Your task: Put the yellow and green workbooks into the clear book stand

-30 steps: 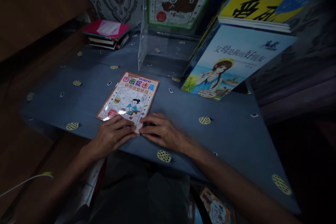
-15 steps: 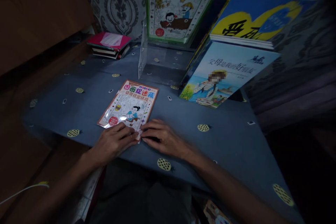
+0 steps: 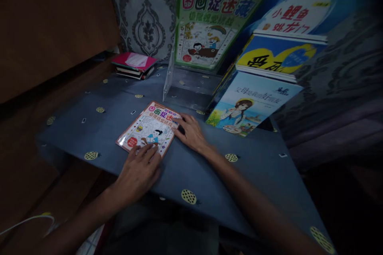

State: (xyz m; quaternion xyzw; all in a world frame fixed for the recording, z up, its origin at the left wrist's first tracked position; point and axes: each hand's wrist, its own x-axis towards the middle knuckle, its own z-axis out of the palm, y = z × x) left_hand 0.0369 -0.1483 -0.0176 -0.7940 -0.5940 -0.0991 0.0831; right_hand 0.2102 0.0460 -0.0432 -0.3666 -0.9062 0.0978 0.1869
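Note:
A small picture book (image 3: 149, 129) with a reddish-brown border and colourful title characters lies face up on the table. My left hand (image 3: 140, 167) rests over its lower edge, fingers spread on the cover. At the book's upper right edge is my right hand (image 3: 190, 132), its fingers reaching onto the cover and its thumb along the side. Both hands touch the book without wrapping round it. Past the book stands a clear plastic display rack (image 3: 191, 97), holding a larger green picture book (image 3: 206, 28) upright at its back.
Several children's books, a light-blue one (image 3: 248, 103) in front, stand in tiers on the right. Some stacked books with a pink cover (image 3: 134, 60) lie at the back left. A blue pineapple-print cloth (image 3: 209, 179) covers the table. A white cable (image 3: 32, 217) runs at lower left.
My right hand has moved from the book's lower right corner up to its upper right edge. My left hand has stayed by the lower edge, its fingers more spread. The camera view has tilted upward.

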